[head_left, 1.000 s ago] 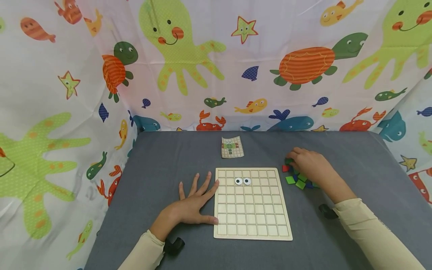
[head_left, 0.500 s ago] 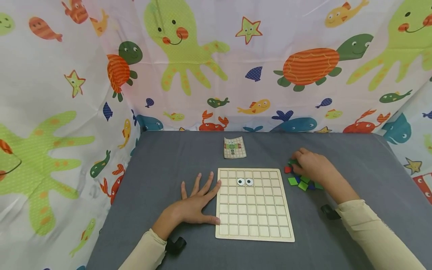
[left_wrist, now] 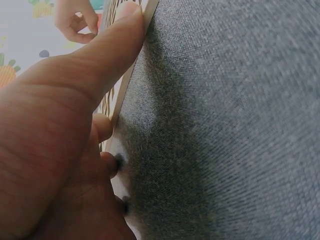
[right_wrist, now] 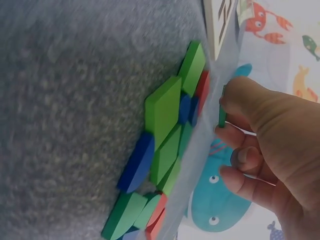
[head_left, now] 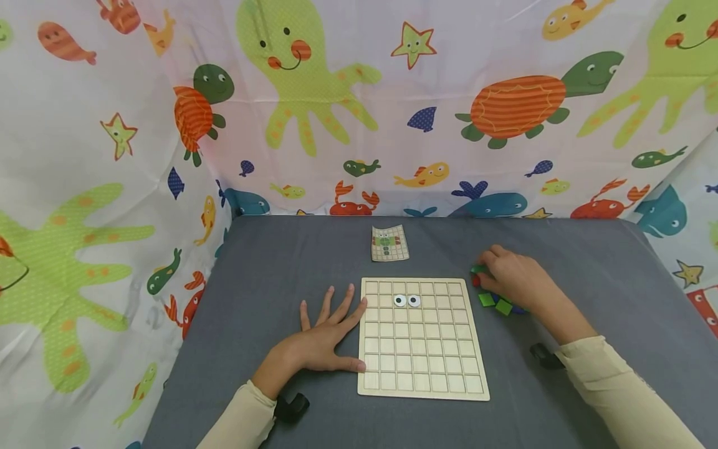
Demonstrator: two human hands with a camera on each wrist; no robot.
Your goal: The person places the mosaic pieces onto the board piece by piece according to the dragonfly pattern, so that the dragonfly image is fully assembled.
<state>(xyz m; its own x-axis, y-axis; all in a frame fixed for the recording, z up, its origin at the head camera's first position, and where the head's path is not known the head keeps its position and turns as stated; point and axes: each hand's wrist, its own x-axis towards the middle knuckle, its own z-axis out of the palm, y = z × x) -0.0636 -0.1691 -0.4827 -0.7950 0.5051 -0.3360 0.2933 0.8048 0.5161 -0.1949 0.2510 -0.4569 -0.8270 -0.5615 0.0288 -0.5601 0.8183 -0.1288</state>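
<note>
A pale wooden grid board [head_left: 423,346] lies on the grey cloth, with two white eye discs [head_left: 406,300] near its top. My left hand [head_left: 316,349] is spread flat beside it, thumb and index fingertips at the board's left edge. To the right of the board, my right hand [head_left: 518,280] pinches a thin dark green tile [right_wrist: 222,112] between thumb and index finger. Below that hand is a loose pile of tiles: light green ones [right_wrist: 164,110], blue ones [right_wrist: 136,162] and red ones [right_wrist: 203,90]. In the head view the right hand covers part of the pile.
Behind the board lies a small printed card [head_left: 389,243] showing a coloured pattern on a grid. A sea-animal curtain [head_left: 359,112] stands at the back and both sides of the grey cloth surface [head_left: 280,268].
My right hand has shifted slightly left over the pile, now hiding most of the red tile; a green tile shows at its fingertips. The left hand and board keep their place.
</note>
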